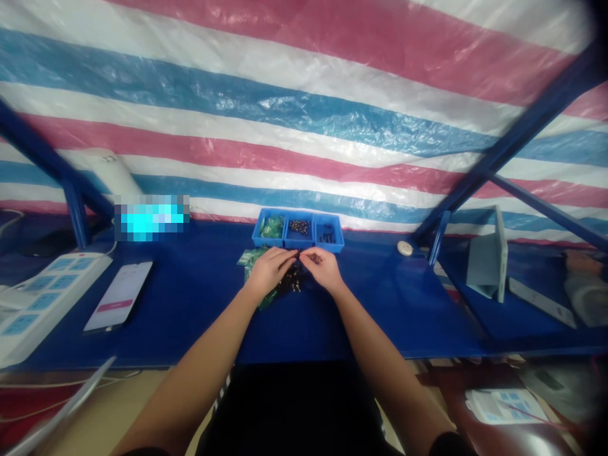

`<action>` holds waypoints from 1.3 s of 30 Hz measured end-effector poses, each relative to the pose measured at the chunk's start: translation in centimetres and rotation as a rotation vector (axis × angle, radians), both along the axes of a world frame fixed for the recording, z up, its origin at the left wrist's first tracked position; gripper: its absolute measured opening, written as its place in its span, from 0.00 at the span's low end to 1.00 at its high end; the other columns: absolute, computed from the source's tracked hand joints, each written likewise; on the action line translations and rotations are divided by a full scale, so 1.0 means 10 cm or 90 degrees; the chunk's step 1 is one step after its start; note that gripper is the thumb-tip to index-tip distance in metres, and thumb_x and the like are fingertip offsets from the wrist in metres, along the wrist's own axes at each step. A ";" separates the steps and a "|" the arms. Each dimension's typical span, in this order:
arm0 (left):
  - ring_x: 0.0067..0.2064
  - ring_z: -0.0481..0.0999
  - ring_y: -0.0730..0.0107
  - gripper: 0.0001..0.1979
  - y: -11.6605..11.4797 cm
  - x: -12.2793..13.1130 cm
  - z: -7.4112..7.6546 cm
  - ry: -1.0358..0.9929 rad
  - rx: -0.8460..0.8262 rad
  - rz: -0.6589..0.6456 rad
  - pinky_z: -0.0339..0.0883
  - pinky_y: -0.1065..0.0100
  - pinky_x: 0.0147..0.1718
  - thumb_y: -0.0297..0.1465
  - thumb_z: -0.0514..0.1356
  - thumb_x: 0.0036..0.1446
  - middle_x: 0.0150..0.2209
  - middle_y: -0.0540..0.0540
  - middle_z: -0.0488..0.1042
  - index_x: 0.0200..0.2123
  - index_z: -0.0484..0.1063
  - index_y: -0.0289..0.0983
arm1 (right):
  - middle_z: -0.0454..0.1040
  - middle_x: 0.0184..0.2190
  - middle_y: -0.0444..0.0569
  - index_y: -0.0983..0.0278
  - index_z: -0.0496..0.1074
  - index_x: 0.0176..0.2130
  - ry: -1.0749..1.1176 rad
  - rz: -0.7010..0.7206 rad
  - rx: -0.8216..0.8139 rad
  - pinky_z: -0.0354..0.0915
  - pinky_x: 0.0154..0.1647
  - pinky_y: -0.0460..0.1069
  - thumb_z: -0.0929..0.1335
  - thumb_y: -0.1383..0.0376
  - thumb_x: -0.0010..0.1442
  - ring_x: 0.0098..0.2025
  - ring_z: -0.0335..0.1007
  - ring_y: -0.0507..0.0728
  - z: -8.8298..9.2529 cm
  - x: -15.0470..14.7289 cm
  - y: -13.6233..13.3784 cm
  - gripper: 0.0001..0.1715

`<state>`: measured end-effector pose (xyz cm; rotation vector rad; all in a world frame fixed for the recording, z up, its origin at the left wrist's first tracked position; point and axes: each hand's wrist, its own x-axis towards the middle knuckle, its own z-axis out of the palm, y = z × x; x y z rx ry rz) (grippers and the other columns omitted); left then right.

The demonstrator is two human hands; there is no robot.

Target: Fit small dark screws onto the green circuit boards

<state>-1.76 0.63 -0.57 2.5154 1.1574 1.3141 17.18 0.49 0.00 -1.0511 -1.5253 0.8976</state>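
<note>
My left hand [272, 269] and my right hand [323, 266] meet just in front of a blue three-part tray [299, 244]. Fingertips of both are pinched close together around something small and dark, too small to name. Under and beside my left hand lie green pieces [247, 257], perhaps small packets or boards. A pile of small black and brass-coloured parts [293, 278] lies below the fingers, partly hidden by my left hand. In the tray, the left compartment holds green pieces [272, 227], the middle one dark and brass-coloured parts [299, 227], the right one black pieces [327, 237].
On the left of the blue table [380, 316] are a phone [120, 294] and a white power strip [52, 297]. A round cream object [405, 247] sits at right. Blue frame bars [475, 164] slope up both sides; a striped sheet [285, 126] hangs behind. Another person's hand [586, 261] shows far right.
</note>
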 end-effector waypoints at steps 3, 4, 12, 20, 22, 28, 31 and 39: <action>0.42 0.76 0.65 0.14 -0.01 0.00 0.00 0.007 -0.011 0.026 0.71 0.61 0.45 0.35 0.56 0.64 0.40 0.44 0.78 0.51 0.74 0.41 | 0.79 0.32 0.49 0.64 0.78 0.37 0.028 -0.086 0.015 0.70 0.36 0.50 0.70 0.56 0.57 0.32 0.73 0.56 0.02 0.02 0.01 0.14; 0.41 0.76 0.65 0.14 -0.01 0.00 0.00 0.009 -0.016 0.033 0.72 0.62 0.44 0.36 0.56 0.64 0.39 0.44 0.78 0.51 0.74 0.41 | 0.78 0.32 0.50 0.64 0.77 0.38 0.040 -0.132 0.025 0.70 0.36 0.50 0.69 0.55 0.57 0.32 0.73 0.56 0.04 0.04 0.01 0.16; 0.40 0.78 0.65 0.14 -0.01 0.00 -0.01 0.010 -0.024 0.061 0.72 0.64 0.42 0.35 0.54 0.65 0.39 0.45 0.79 0.49 0.75 0.41 | 0.77 0.35 0.52 0.64 0.77 0.43 0.055 -0.279 0.072 0.70 0.41 0.55 0.67 0.51 0.59 0.36 0.72 0.59 0.10 0.16 0.02 0.22; 0.40 0.78 0.65 0.13 -0.01 -0.03 -0.01 0.004 -0.021 0.052 0.74 0.64 0.41 0.34 0.54 0.65 0.39 0.45 0.79 0.46 0.76 0.40 | 0.75 0.31 0.54 0.63 0.79 0.44 -0.160 -0.400 0.144 0.65 0.51 0.59 0.67 0.54 0.59 0.41 0.70 0.63 0.05 0.42 0.15 0.19; 0.40 0.79 0.66 0.12 -0.01 -0.04 -0.01 0.005 -0.020 0.054 0.74 0.64 0.42 0.33 0.55 0.64 0.40 0.46 0.80 0.46 0.77 0.41 | 0.76 0.30 0.52 0.63 0.79 0.41 -0.205 -0.364 0.139 0.67 0.48 0.57 0.66 0.57 0.60 0.37 0.71 0.61 0.03 0.43 0.18 0.16; 0.43 0.79 0.64 0.12 0.00 -0.03 -0.01 0.002 -0.027 0.067 0.74 0.62 0.44 0.32 0.55 0.63 0.42 0.46 0.80 0.46 0.77 0.41 | 0.79 0.31 0.46 0.61 0.79 0.38 -0.221 -0.043 0.061 0.69 0.38 0.50 0.67 0.62 0.58 0.30 0.73 0.55 0.01 0.34 0.14 0.11; 0.42 0.79 0.63 0.12 0.00 -0.04 -0.01 0.007 -0.030 0.077 0.74 0.62 0.44 0.33 0.55 0.63 0.43 0.45 0.80 0.45 0.77 0.40 | 0.80 0.32 0.46 0.61 0.80 0.36 -0.250 0.111 0.008 0.69 0.35 0.48 0.69 0.64 0.55 0.32 0.74 0.54 0.03 0.38 0.11 0.09; 0.42 0.80 0.63 0.12 0.00 -0.04 -0.02 0.002 -0.034 0.080 0.74 0.63 0.43 0.32 0.55 0.63 0.42 0.46 0.80 0.45 0.77 0.41 | 0.77 0.28 0.45 0.59 0.81 0.35 -0.328 0.196 -0.027 0.66 0.29 0.47 0.75 0.63 0.47 0.28 0.70 0.52 0.00 0.46 0.11 0.11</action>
